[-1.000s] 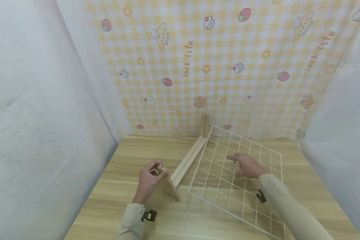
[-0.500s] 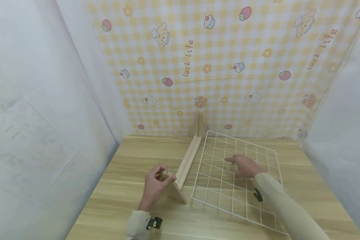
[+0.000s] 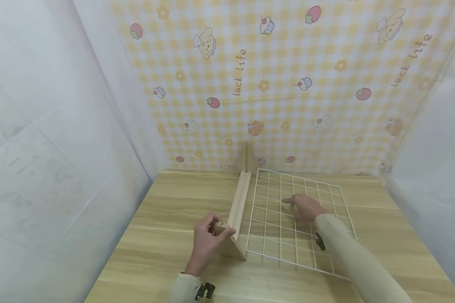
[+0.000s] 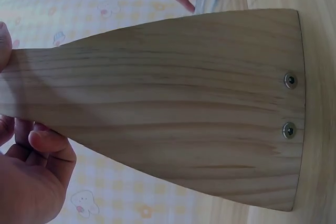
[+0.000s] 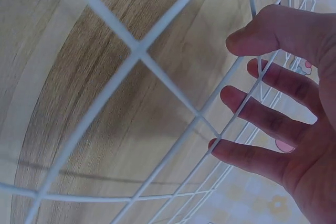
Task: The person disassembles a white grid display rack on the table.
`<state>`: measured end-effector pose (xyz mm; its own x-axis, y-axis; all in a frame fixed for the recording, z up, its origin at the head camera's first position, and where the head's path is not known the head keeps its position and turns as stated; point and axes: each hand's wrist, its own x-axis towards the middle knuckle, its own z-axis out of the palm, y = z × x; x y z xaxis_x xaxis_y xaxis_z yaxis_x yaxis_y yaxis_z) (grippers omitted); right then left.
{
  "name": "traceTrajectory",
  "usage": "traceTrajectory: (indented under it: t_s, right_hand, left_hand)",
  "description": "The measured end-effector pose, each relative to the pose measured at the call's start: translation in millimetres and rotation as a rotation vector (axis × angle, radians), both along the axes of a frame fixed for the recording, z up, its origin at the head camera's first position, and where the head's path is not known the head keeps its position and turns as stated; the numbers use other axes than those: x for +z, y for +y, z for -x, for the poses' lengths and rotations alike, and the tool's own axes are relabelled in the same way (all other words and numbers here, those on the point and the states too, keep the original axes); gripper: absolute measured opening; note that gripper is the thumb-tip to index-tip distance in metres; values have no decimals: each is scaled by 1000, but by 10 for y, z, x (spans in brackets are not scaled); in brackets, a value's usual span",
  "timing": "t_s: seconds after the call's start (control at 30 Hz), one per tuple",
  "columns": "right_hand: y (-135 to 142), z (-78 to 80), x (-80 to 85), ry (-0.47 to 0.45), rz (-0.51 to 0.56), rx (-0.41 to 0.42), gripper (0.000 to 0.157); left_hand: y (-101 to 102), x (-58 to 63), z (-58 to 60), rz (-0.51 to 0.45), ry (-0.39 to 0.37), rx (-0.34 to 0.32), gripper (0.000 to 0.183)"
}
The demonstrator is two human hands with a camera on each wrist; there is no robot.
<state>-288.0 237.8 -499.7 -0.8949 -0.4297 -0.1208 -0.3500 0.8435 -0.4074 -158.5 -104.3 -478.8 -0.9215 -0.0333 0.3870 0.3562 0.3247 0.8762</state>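
My left hand grips the narrow top of a wooden end panel, thumb on one edge and fingers on the other. This panel stands at the near end of a wooden stand, flared toward its foot, with two screws near the bottom. A long grooved bar runs back to a second upright at the far end. My right hand holds a white wire grid beside the stand, its thumb and fingers around the wires. The grid tilts, its left edge close to the bar.
Beneath everything is a wood-grain table. A yellow checked cloth with cartoon prints hangs behind the far upright. White sheets close off both sides.
The stand's near end has swung right with my left hand, while its far end shifted left. The grid has turned and moved slightly left, its near edge lining up closer to the stand.
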Motion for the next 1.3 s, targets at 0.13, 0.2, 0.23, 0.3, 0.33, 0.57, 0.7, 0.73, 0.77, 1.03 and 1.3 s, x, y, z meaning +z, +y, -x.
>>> traceTrajectory:
  t_s: [0.13,0.2,0.23,0.3,0.33,0.57,0.7,0.73,0.77,1.03,1.3]
  right_hand:
    - [-3,51,-47,5,-38,-20,81]
    - [4,73,-69,4,-52,-34,79]
    - [10,83,-81,2,-58,-42,78]
    - [22,95,-96,4,-65,-53,76]
    - [30,102,-104,8,-70,-54,75]
    - [63,116,-141,104,-113,-20,65]
    - [86,145,-179,126,-139,-18,62]
    - [91,152,-187,133,-145,-18,61]
    - [95,159,-193,146,-155,-19,60]
    - [67,177,-187,160,-177,-28,61]
    - [57,190,-205,141,-202,-31,66]
  left_hand:
    - [53,-4,-19,32,24,-5,35]
    - [70,-2,-27,49,35,-11,36]
    - [76,-1,-30,57,37,-13,37]
    - [90,5,-37,62,46,-17,37]
    - [97,8,-41,64,54,-20,37]
    - [132,27,-50,80,77,-23,37]
    - [138,15,-39,84,90,-33,39]
    - [139,12,-39,85,92,-33,39]
    - [141,9,-38,85,94,-33,38]
    - [148,17,-42,85,88,-21,36]
    - [145,15,-46,96,91,-17,36]
